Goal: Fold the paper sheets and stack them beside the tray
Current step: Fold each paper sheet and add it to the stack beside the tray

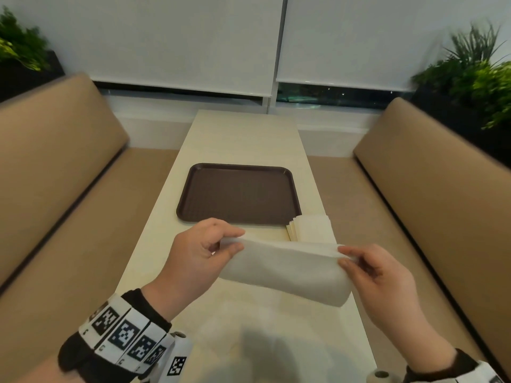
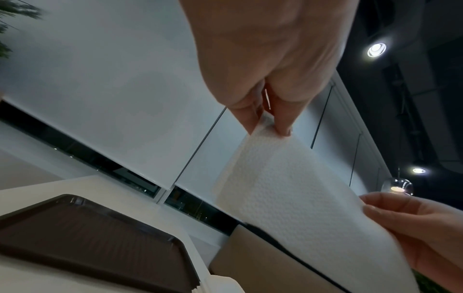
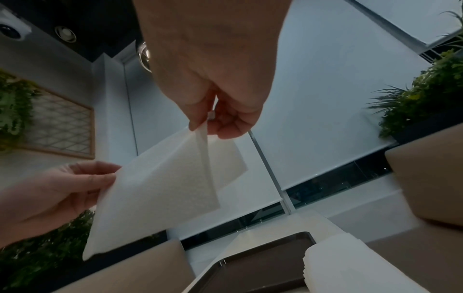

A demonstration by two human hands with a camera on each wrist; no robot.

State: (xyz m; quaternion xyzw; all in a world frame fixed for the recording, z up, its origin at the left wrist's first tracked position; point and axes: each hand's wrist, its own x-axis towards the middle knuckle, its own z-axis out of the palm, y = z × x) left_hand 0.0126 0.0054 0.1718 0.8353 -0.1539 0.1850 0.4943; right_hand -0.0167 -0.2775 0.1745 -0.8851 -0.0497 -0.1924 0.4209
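A white paper sheet (image 1: 284,268) hangs doubled over above the cream table (image 1: 249,139), in front of the brown tray (image 1: 239,193). My left hand (image 1: 231,240) pinches its left top corner between thumb and forefinger. My right hand (image 1: 345,257) pinches the right top corner. In the left wrist view the left hand (image 2: 269,123) nips the textured sheet (image 2: 288,188). The right wrist view shows the right hand (image 3: 208,126) holding both layers of the sheet (image 3: 160,190). A stack of folded sheets (image 1: 311,228) lies right of the tray's near corner.
Tan bench seats (image 1: 55,172) run along both sides of the narrow table. Potted plants (image 1: 475,76) stand behind the backrests. More white paper (image 1: 249,341) lies on the table close to me. White blinds (image 1: 179,40) cover the window at the far end.
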